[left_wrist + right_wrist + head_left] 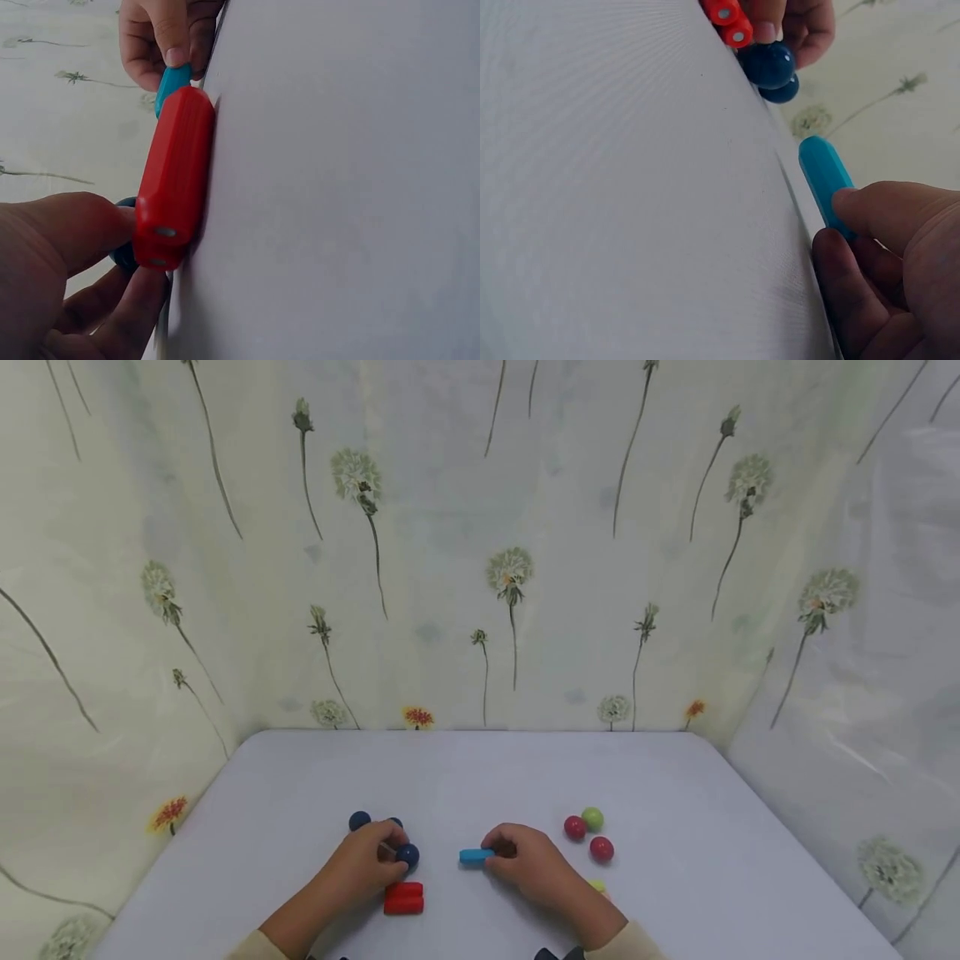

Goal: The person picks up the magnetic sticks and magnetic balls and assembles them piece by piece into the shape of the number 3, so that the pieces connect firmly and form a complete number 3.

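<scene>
My left hand (pixel 358 865) pinches a shiny dark blue ball (pixel 407 856) between thumb and fingers at the table's left-centre. Just in front of it lie two red rods (pixel 404 898) side by side, with small metal spots on their ends in the left wrist view. In my right hand (pixel 534 865), thumb and fingers grip one end of a light blue rod (pixel 823 171); its free end points left toward the ball, with a gap between. Another dark blue ball (pixel 359 821) sits behind the left hand, and a further one is mostly hidden by its fingers.
Right of the right hand are two red balls (pixel 602 849) and a green ball (pixel 592 818). A yellow-green piece (pixel 597 886) is partly covered by the right wrist. The white table (pixel 480 777) ends at a curtain (pixel 427 568) printed with dandelions.
</scene>
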The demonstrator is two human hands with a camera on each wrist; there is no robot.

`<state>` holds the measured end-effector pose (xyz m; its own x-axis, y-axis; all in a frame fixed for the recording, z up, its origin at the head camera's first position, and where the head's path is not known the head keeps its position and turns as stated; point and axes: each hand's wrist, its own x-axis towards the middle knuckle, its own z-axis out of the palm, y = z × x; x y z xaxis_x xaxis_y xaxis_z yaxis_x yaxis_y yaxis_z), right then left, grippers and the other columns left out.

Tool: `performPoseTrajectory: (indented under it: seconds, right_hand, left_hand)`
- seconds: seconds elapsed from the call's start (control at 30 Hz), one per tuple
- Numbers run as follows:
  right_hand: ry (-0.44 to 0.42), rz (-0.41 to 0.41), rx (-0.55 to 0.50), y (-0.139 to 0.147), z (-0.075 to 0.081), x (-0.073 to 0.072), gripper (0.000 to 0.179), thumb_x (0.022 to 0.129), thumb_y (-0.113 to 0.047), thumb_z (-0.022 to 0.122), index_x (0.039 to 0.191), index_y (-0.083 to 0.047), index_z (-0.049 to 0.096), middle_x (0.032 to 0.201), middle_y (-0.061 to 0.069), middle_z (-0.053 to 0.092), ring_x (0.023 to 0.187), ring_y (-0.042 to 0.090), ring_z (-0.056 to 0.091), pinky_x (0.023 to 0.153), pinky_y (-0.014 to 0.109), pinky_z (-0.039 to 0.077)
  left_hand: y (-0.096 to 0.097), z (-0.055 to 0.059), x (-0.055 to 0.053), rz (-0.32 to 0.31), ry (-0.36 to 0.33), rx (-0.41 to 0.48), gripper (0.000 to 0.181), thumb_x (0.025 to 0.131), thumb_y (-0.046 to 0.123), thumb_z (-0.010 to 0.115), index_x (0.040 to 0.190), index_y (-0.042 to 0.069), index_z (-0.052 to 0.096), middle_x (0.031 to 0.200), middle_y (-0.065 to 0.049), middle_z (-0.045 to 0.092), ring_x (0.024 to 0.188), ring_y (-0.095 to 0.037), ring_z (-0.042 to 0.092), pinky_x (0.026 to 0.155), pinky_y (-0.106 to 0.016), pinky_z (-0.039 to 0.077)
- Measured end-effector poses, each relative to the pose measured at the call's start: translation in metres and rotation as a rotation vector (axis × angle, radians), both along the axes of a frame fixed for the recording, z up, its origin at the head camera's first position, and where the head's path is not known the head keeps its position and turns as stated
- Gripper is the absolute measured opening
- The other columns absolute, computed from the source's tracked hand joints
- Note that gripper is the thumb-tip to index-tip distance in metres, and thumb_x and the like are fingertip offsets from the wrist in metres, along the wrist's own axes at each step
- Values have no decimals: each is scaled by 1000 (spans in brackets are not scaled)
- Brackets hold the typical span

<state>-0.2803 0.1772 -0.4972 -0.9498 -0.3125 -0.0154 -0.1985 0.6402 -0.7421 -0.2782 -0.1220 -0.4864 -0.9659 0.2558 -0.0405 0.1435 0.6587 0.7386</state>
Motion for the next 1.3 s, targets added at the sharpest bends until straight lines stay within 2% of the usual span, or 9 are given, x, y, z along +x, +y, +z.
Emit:
performPoseTrajectory:
  seconds: [0.37, 0.5, 0.67, 0.87, 1.07, 1.3]
  right_hand:
    - [16, -2, 13, 4, 1, 0, 14, 96, -26, 77, 109, -26, 72, 106, -10, 70, 102, 14, 63, 96, 46, 56]
    - [1, 0, 3, 3, 1, -1, 15, 96, -26, 76, 110, -27, 71, 106, -10, 70, 102, 15, 63, 97, 47, 56]
    - [-3, 8, 7, 3, -1, -1, 15, 96, -27, 76, 111, -28, 72, 106, -10, 70, 102, 15, 63, 98, 47, 55]
    - [-11, 10, 2, 2, -2, 0, 15, 96, -28, 76, 110, -30, 72, 106, -11, 70, 102, 15, 62, 99, 49, 55]
    - [5, 12, 8, 3, 0, 1, 14, 96, -28, 76, 110, -28, 71, 105, -11, 70, 102, 13, 63, 99, 48, 55]
    - [3, 30, 4, 2, 1, -1, 15, 96, -27, 76, 111, -28, 71, 105, -10, 70, 101, 14, 63, 98, 48, 55]
  left_hand:
    - [21, 7, 5, -14, -5, -46, 30, 85, 15, 86, 110, 16, 68, 104, 1, 68, 93, -16, 65, 86, -41, 62]
    - [28, 7, 4, -26, -13, -54, 29, 86, 16, 85, 110, 17, 68, 103, 2, 68, 94, -16, 64, 87, -42, 61]
    - [39, 6, 1, -47, -56, -39, 28, 87, 17, 85, 109, 19, 68, 103, 3, 68, 96, -16, 64, 87, -45, 60]
    - [47, 4, -4, -73, -38, -49, 27, 88, 19, 85, 109, 20, 68, 105, 3, 67, 97, -15, 65, 87, -44, 60]
    - [49, 1, -9, -106, -26, -1, 28, 89, 20, 84, 112, 22, 68, 110, 5, 68, 100, -14, 66, 92, -45, 59]
    - [46, -5, -8, -105, -30, 57, 27, 90, 20, 83, 112, 23, 68, 110, 6, 67, 102, -14, 66, 93, -45, 58]
